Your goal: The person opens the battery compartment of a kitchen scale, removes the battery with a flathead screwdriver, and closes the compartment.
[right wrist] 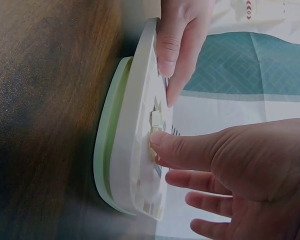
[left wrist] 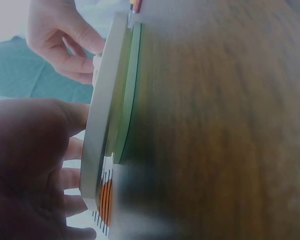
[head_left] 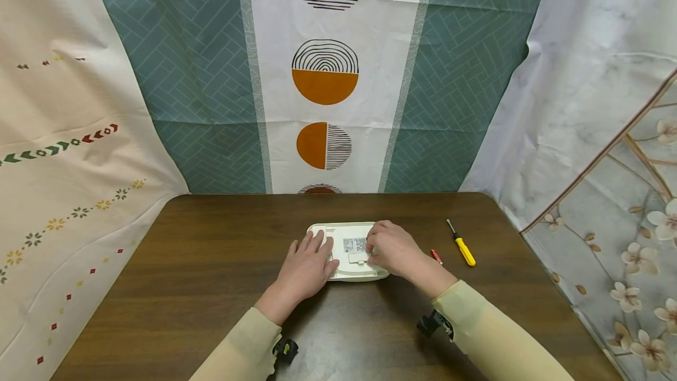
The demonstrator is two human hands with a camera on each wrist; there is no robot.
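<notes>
A white kitchen scale [head_left: 341, 272] lies face down on the table, its printed label [head_left: 354, 244] upward and its pale green platform [right wrist: 104, 145] underneath. On the scale's left end rests my left hand [head_left: 307, 266], fingers spread and fairly straight. My right hand [head_left: 395, 249] is over the right part, thumb and index finger pinching a small cream battery cover [right wrist: 156, 119] near the middle of the underside. The other fingers of that hand are spread off the scale in the right wrist view. Part of the cover is hidden behind the thumb.
A screwdriver with a yellow handle [head_left: 465, 251] lies on the brown wooden table [head_left: 211, 263], to the right of the scale. Between them is a small red cylindrical item [head_left: 436, 256], partly behind the right forearm. Patterned cloths [head_left: 211, 75] hang behind and beside the table.
</notes>
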